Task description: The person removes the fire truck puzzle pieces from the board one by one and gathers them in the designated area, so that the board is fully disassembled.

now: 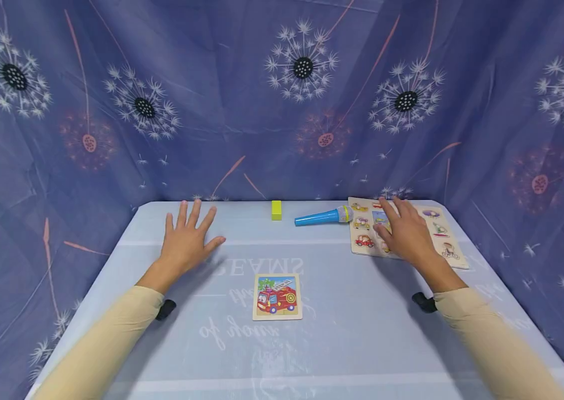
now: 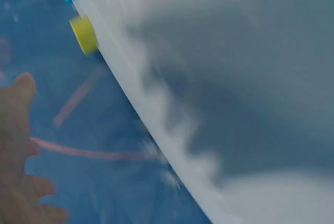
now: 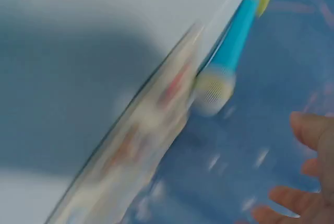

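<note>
My left hand (image 1: 185, 241) hovers over the left part of the table, fingers straight and spread, holding nothing; its shadow falls on the tabletop. My right hand (image 1: 408, 234) is spread the same way above the wooden peg puzzle board (image 1: 444, 236), hiding the middle of it. Just left of that board, a blue toy microphone (image 1: 318, 218) lies with its head at the board's edge. Between the hands, nearer the front, is a small square fire engine picture puzzle (image 1: 276, 297). In the right wrist view the board (image 3: 141, 130) and microphone (image 3: 229, 46) show blurred.
A yellow block (image 1: 276, 210) stands at the back edge of the table. The pale blue table (image 1: 201, 355) has printed lettering. A dark blue dandelion-patterned curtain (image 1: 241, 111) hangs behind it and along both sides.
</note>
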A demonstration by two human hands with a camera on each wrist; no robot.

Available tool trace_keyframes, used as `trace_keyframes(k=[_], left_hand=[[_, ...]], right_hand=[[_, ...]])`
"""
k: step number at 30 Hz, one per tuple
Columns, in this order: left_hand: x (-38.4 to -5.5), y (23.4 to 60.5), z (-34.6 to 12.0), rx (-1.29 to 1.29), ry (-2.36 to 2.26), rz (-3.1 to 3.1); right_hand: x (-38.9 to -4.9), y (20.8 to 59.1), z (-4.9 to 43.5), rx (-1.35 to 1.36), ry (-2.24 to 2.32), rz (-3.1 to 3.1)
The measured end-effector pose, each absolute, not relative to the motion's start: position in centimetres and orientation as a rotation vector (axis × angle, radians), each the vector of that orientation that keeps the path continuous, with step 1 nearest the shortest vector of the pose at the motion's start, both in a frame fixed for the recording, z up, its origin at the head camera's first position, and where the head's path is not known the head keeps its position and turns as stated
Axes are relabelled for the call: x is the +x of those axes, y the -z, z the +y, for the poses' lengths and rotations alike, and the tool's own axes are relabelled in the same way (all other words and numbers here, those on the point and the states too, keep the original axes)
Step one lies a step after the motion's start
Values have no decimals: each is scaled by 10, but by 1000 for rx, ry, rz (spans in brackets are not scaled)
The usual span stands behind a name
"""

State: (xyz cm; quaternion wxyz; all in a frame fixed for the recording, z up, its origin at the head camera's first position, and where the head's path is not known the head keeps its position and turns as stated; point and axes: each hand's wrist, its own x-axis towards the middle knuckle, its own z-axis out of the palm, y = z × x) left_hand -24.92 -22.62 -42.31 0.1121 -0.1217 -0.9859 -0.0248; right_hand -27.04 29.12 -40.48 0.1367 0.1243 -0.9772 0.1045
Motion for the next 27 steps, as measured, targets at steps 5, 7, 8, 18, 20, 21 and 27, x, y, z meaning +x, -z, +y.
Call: trace_keyframes(k=[5, 7, 8, 18, 20, 21, 27], left_hand=[[-209, 435, -191, -555, 245, -2945], [-194, 439, -176, -659, 291, -2984], [-187, 441, -168, -712, 304, -3007], [-168, 450, -122, -941, 223, -3139], [-168, 450, -119, -940, 229, -3155], [-168, 450, -117, -943, 234, -3163], [-167, 453, -115, -987, 239, -3171]], right_hand=[[-242, 416, 233, 580, -684, -2877], [-229, 422, 207, 657, -854, -2975], [-224, 426, 194, 686, -935, -3032], [-210, 450, 126, 691, -1116, -3278], [-211, 453, 124, 687, -1105, -3288], [-211, 455, 124, 687, -1110, -3290], [-211, 459, 121, 713, -1108, -3280]])
